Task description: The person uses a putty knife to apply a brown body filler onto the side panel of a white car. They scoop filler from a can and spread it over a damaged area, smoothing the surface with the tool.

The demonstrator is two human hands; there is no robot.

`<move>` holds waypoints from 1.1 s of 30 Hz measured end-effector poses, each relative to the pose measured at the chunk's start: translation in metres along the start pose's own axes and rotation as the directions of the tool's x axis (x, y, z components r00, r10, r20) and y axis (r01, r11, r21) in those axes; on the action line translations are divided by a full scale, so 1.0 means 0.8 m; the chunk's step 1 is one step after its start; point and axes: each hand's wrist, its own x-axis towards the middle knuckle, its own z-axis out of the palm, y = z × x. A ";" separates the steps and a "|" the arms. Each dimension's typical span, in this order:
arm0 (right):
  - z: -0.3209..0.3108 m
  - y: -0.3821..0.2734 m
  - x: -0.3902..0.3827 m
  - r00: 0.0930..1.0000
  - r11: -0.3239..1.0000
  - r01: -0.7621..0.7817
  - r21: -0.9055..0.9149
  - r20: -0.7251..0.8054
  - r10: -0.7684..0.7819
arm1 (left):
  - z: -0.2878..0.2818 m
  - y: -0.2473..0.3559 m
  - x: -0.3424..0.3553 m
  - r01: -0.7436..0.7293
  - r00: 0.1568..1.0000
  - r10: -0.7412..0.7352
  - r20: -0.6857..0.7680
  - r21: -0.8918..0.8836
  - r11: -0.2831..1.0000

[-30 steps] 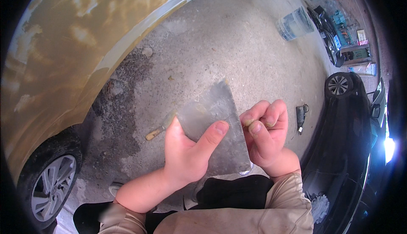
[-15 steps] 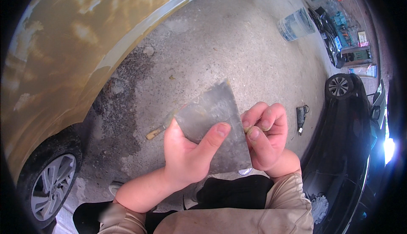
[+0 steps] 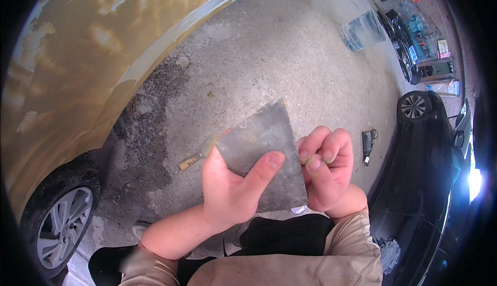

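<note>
My left hand (image 3: 235,185) grips a thin grey flat plate (image 3: 264,130), thumb on top and fingers beneath. The plate's face is smeared and scuffed, with a yellowish trace along its far edge. Close to the plate's right edge, my right hand (image 3: 329,169) is closed in a pinch. Yellow-green residue shows on its fingertips, and whatever they hold is too small to make out. A putty knife with a wooden handle (image 3: 189,162) appears left of my left hand, its blade partly hidden behind that hand.
At the left stands a car body panel (image 3: 93,63) with tan filler patches, above a wheel (image 3: 64,229). A dark car (image 3: 419,172) is on the right. A clear bucket (image 3: 362,31) and a small black tool (image 3: 368,146) are on the concrete floor (image 3: 243,53).
The plate and my left hand have shifted slightly to the right. My right hand keeps its pinch beside the plate, its fingers moved a little.
</note>
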 end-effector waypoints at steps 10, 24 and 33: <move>-0.005 -0.001 -0.004 0.992 0.982 0.086 -0.168 0.107 -0.068 | 0.002 0.001 -0.002 -0.018 1.000 0.018 -0.012 0.027 0.999; 0.000 0.001 -0.005 0.991 0.975 0.124 -0.183 0.067 -0.114 | -0.001 0.003 -0.001 0.003 1.000 -0.003 -0.004 0.008 1.000; 0.002 0.006 -0.004 0.991 0.977 0.125 -0.171 0.067 -0.115 | -0.003 0.003 -0.001 -0.020 1.000 0.020 -0.012 0.028 0.999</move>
